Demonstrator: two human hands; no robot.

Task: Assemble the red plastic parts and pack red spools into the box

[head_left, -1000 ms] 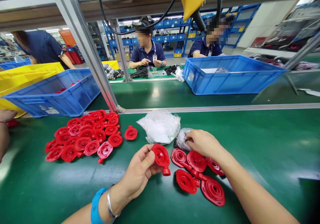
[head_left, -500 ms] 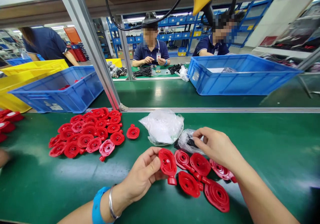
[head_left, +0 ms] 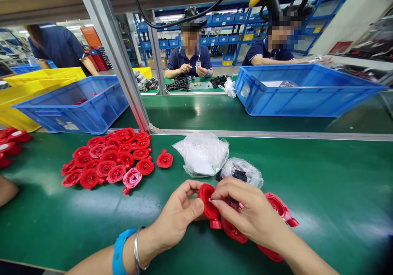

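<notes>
My left hand (head_left: 176, 217) grips a red plastic round housing (head_left: 208, 210) by its edge, dished face turned up and short spout pointing down toward me. Over that dish, my right hand (head_left: 250, 211) has thumb and forefinger pinched at the centre; a tiny pale spot shows at the fingertips, too small to name. Several more red housings (head_left: 278, 206) lie beneath and beside my right hand, partly covered by it. Just beyond the hands sits a clear plastic bag (head_left: 253, 172) with small black pieces inside. Left of it is a bag of white pieces (head_left: 202, 154).
A cluster of red housings (head_left: 106, 166) covers the left of the green bench (head_left: 331, 176), with a single housing (head_left: 165, 159) apart. Blue bins (head_left: 307, 103) stand behind the metal rail. A metal post (head_left: 115, 49) rises at left. Co-workers sit opposite; another person's arm shows far left.
My right hand has come from the bag of black pieces to the housing in my left hand, fingertips now at its centre. My left hand keeps its hold.
</notes>
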